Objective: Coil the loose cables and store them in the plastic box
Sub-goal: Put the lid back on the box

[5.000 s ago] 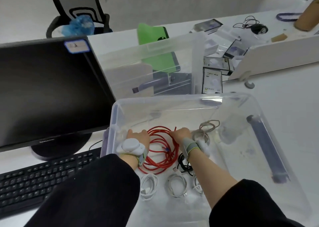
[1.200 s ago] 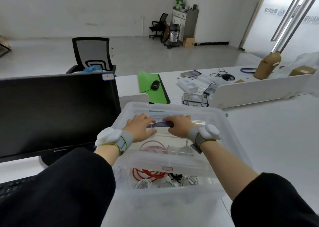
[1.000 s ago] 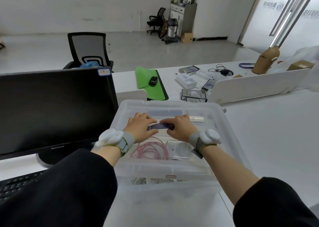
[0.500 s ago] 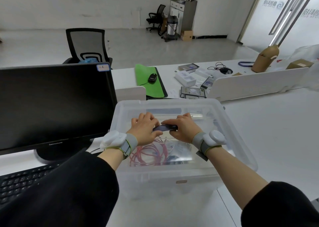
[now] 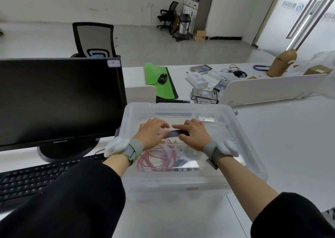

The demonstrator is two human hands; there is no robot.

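1. Box [image 5: 250, 158] sits on the worktop [image 5: 290, 132], just right of the monitor [image 5: 58, 100]. Using the box as the reference below
2. Lid [image 5: 181, 111] is on the box and looks square to the rim. Can't tell if it's fully seated
3. Cables are inside the box, seen through the clear lid: red coil [image 5: 155, 158] toward the near-left, pale coils [image 5: 190, 151] just right of it, a dark one [image 5: 179, 162] between them at the near side
4. Left hand [image 5: 151, 133] and right hand [image 5: 193, 135] both rest on top of the lid at its centre, either side of the dark handle [image 5: 176, 133]
5. Left grip: fingers curled over the handle's left end, thumb side touching it. Reads as holding the handle
6. Right grip: fingers laid over the handle's right end, partly curled. Looks like a hold, but the underside is hidden
7. Why both hands at centre: my read is they're folding the handle flat or pressing the lid down evenly, so it doesn't tip to one side
8. Progress judgement: coiling and storing look done, only closing is left
9. Risk: side latch [image 5: 117, 132] at the box's left edge may not be clipped. Can't tell from here
10. Keyboard [image 5: 32, 181] is near the box's left front corner, not touching
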